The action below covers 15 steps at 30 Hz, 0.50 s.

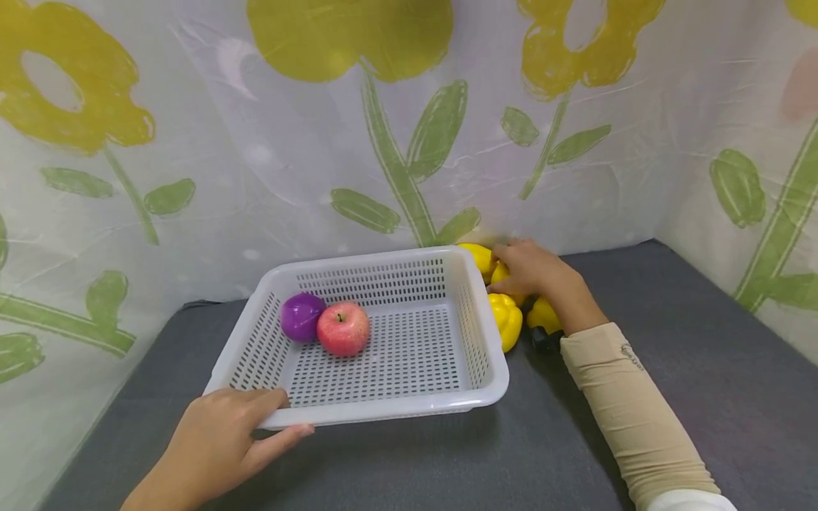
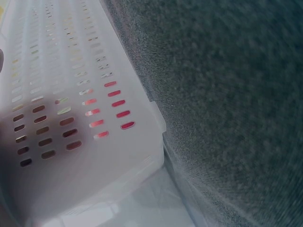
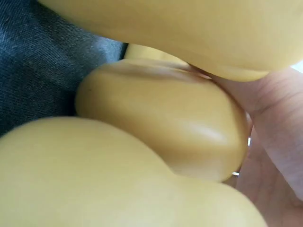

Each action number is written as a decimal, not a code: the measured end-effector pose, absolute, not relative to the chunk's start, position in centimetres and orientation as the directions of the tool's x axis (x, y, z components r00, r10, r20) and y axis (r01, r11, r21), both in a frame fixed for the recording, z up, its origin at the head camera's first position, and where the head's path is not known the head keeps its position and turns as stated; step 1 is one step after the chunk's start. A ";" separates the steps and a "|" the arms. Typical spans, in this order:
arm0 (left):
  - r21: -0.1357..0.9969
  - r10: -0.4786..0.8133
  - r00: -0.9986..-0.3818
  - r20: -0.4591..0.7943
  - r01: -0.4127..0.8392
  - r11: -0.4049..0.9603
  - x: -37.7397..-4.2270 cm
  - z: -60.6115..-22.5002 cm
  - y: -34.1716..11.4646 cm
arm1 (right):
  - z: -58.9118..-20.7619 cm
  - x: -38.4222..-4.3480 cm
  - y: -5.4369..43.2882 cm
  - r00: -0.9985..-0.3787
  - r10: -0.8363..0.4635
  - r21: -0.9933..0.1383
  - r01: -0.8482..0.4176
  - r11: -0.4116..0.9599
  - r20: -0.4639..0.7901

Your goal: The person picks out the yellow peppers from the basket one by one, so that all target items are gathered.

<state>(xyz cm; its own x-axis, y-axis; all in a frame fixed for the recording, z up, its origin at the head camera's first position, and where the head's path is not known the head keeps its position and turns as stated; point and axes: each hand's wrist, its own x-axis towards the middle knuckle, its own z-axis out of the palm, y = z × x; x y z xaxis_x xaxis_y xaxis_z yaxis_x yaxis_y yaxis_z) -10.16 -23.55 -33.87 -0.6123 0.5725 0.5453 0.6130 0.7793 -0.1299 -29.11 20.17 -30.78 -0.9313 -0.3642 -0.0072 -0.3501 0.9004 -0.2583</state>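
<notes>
My left hand (image 1: 214,436) grips the near left corner of a white plastic basket (image 1: 409,408), thumb outside and fingers over the rim. Inside the basket a red apple (image 1: 344,329) lies against a round purple fruit (image 1: 302,317). Red shows through the slots of the basket wall (image 2: 94,156) in the left wrist view. Just beyond the basket's right side, my right hand (image 1: 527,268) reaches down among several yellow pieces and holds a smooth, rounded yellow fruit (image 3: 165,118). Close by are a yellow bell pepper (image 1: 505,323) and another yellow piece (image 1: 476,257) behind the rim.
A dark grey cloth (image 1: 690,355) covers the table. Behind it hangs a pale curtain (image 1: 287,177) with yellow flowers and green leaves. One more yellow piece (image 1: 542,316) lies under the right wrist, beside a small black object (image 1: 545,341).
</notes>
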 end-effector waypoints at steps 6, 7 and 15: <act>-0.141 0.577 -0.597 0.558 0.617 0.774 -10.3 -33.8 -23.7 | -30.5 -29.0 20.2 -0.933 -0.361 -0.316 -0.340 0.886 -0.008; -0.140 0.577 -0.594 0.560 0.619 0.773 -10.3 -33.8 -23.7 | -30.4 -28.9 20.2 -0.933 -0.360 -0.319 -0.339 0.885 -0.009; -0.127 0.574 -0.578 0.580 0.632 0.765 -10.2 -34.0 -23.6 | -29.8 -28.7 19.9 -0.926 -0.376 -0.302 -0.352 0.886 -0.026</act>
